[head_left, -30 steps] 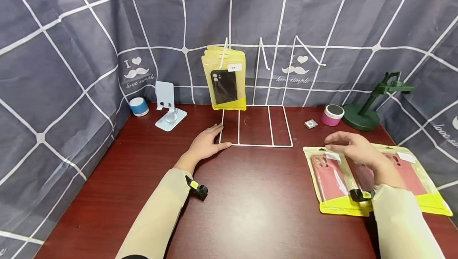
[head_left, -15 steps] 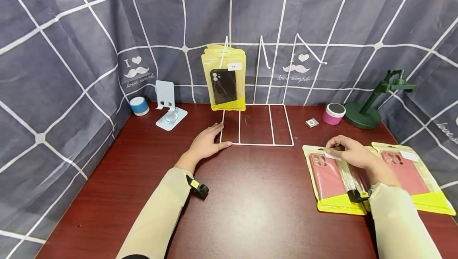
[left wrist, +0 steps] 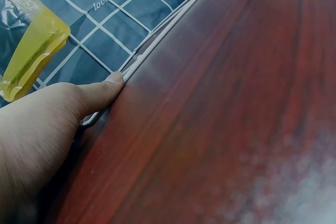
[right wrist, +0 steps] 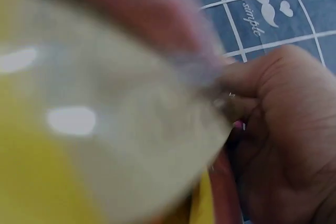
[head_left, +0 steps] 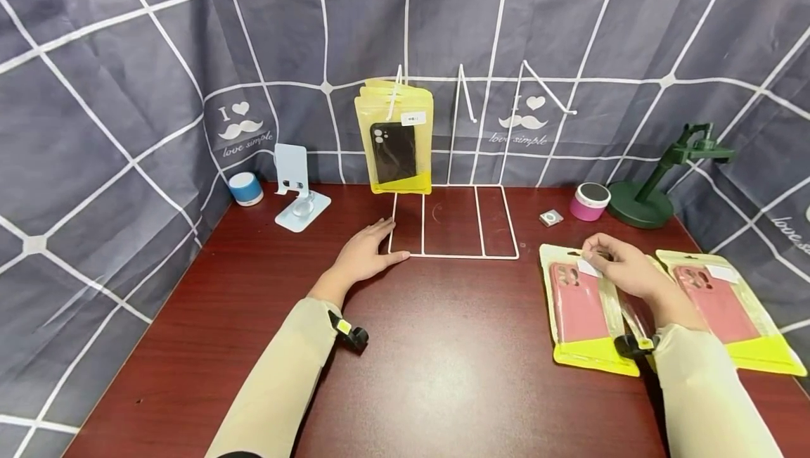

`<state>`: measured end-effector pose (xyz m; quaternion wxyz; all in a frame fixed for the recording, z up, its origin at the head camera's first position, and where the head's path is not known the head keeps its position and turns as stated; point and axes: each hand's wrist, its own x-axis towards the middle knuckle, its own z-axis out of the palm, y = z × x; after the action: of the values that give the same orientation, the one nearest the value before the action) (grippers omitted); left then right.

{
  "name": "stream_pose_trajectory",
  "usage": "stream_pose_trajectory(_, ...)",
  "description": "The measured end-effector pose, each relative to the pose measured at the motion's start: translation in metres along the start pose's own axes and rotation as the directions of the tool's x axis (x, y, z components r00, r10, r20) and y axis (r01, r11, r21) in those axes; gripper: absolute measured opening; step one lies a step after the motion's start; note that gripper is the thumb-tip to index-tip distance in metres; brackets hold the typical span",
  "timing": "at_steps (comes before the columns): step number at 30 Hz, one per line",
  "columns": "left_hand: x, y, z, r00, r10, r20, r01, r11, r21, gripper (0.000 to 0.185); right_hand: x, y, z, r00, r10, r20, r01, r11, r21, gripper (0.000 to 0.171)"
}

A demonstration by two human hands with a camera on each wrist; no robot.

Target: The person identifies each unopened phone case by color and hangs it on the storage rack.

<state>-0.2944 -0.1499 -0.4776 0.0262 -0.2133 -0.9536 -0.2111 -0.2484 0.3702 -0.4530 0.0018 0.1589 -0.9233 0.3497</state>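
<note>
Between thumb and fingers, my right hand (head_left: 623, 268) pinches the upper right edge of a yellow-edged clear pouch (head_left: 595, 356) holding a pink phone case (head_left: 577, 307). The right wrist view shows that pouch (right wrist: 121, 129) close up and blurred, with the thumb on its edge. My left hand (head_left: 365, 252) rests at the front left corner of a white wire display rack (head_left: 465, 257), its thumb touching the front wire in the left wrist view. Yellow pouches with a black phone case (head_left: 395, 153) in front hang on the rack's left hook.
Another pink-case pouch (head_left: 721, 303) lies at the right, partly behind my forearm. Farther back stand a pink speaker (head_left: 590, 202), a small silver square gadget (head_left: 550, 218) and a green stand (head_left: 642, 205). A pale blue phone stand (head_left: 297, 191) and blue speaker (head_left: 245, 189) are at the left.
My right hand has closed on the pouch's edge and lifted it slightly, shifting its top edge up and its bottom edge off the pouch below. The left hand stays put.
</note>
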Motion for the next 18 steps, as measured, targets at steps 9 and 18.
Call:
stream_pose_trajectory(9,0.0,0.001,0.0,1.0,-0.009,-0.001,0.009,1.0,-0.005,0.092,-0.001,0.006,-0.001,0.999,0.009,0.034,-0.016,0.979,0.203,0.022)
stream_pose_trajectory(18,0.0,-0.001,0.001,1.0,-0.011,0.001,0.011,1.0,-0.004,0.092,-0.002,0.012,-0.001,0.995,-0.046,0.089,0.01,0.931,0.366,0.026)
